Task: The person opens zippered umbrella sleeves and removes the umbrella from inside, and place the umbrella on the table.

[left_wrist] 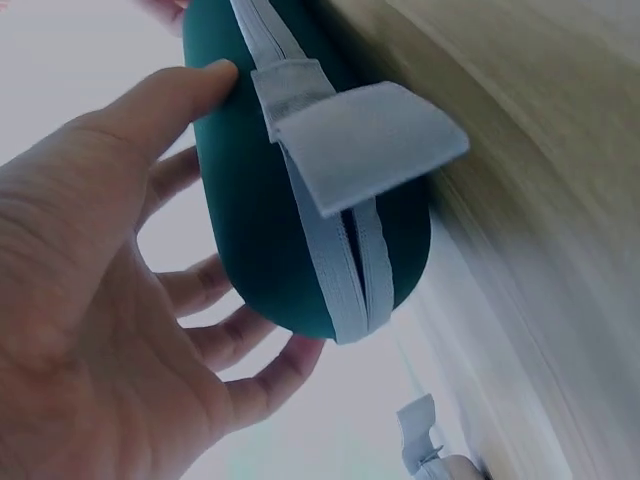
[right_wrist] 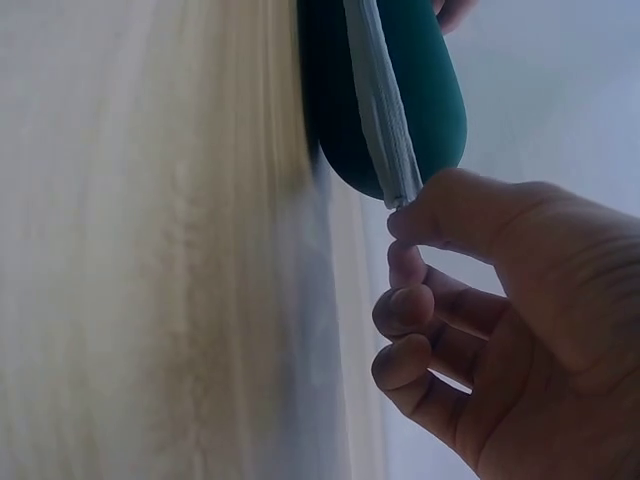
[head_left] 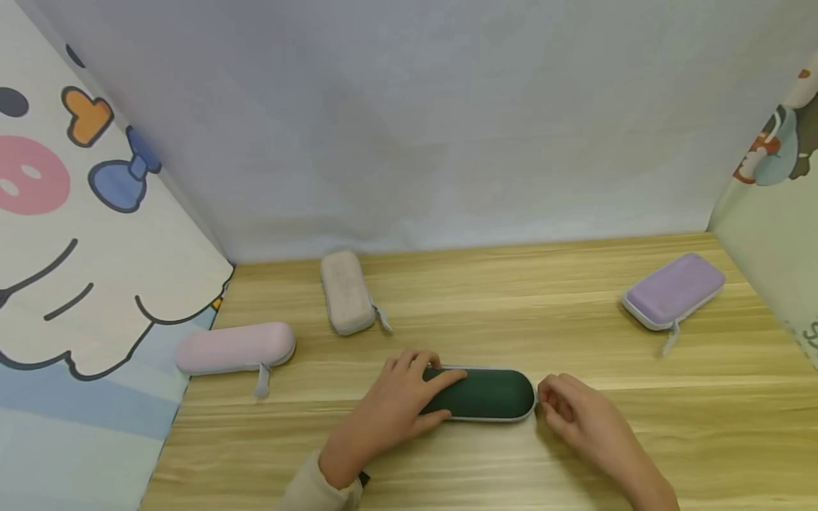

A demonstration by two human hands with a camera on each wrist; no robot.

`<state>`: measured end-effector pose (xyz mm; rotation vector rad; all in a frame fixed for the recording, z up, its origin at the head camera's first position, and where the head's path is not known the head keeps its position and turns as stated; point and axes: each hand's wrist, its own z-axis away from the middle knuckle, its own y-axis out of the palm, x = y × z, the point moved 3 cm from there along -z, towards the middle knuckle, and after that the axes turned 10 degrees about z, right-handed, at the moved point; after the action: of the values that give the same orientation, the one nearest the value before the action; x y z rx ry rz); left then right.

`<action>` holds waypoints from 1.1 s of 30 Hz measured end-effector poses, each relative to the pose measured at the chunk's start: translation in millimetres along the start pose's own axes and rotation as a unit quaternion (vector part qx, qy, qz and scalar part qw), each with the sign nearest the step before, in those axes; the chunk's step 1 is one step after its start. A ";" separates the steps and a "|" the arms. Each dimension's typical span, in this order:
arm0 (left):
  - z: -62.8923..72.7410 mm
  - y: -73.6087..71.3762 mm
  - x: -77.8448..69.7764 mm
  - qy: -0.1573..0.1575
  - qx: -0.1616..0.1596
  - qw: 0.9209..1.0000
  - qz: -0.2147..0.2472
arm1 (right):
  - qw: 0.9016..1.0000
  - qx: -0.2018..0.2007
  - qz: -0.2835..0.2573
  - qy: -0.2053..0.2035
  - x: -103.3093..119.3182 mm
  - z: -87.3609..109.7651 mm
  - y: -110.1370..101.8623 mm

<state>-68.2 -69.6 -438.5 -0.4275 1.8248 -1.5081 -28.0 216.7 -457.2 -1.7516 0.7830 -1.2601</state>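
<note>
A dark green glasses case with a grey zipper lies lengthwise on the wooden table. My left hand holds its left end, thumb on the near side and fingers spread over the top and far side. In the left wrist view a grey fabric tab sticks out from that end, across the zipper. At the right end, my right hand pinches the zipper pull between thumb and index finger, which mostly hide it. Its other fingers are curled in below, in the right wrist view.
A pale pink case lies at the left table edge and a beige case toward the back. Far right is a purple case. Each has a grey pull tab. A plain light curtain and printed side panels enclose the table.
</note>
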 end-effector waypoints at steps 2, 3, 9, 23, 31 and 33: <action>-0.3 0.2 -1.6 -0.008 -0.001 1.000 -0.004 | 1.000 0.006 0.005 0.009 -0.1 -2.1 -0.9; -0.4 0.3 -2.2 -0.012 -0.001 1.000 -0.004 | 1.000 0.008 0.009 0.014 -0.2 -3.3 -1.4; -1.5 1.0 -3.5 -0.029 -0.009 1.000 0.000 | 0.998 0.020 0.031 0.042 -0.8 -7.8 -1.6; -3.0 2.1 -6.7 -0.049 -0.010 0.999 -0.011 | 0.995 -0.053 0.083 -0.009 4.1 -4.1 -4.2; -1.1 3.1 -7.6 -0.054 -0.009 0.998 -0.017 | 0.993 -0.066 0.091 -0.032 8.6 -1.8 -3.8; 0.0 3.7 -7.2 -0.055 -0.013 0.998 -0.018 | 0.993 -0.064 0.089 -0.038 10.3 -1.3 -2.9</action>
<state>-62.7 -63.9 -439.8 -0.5469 1.7605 -1.4575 -26.0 209.1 -449.9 -1.7764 0.9708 -1.0401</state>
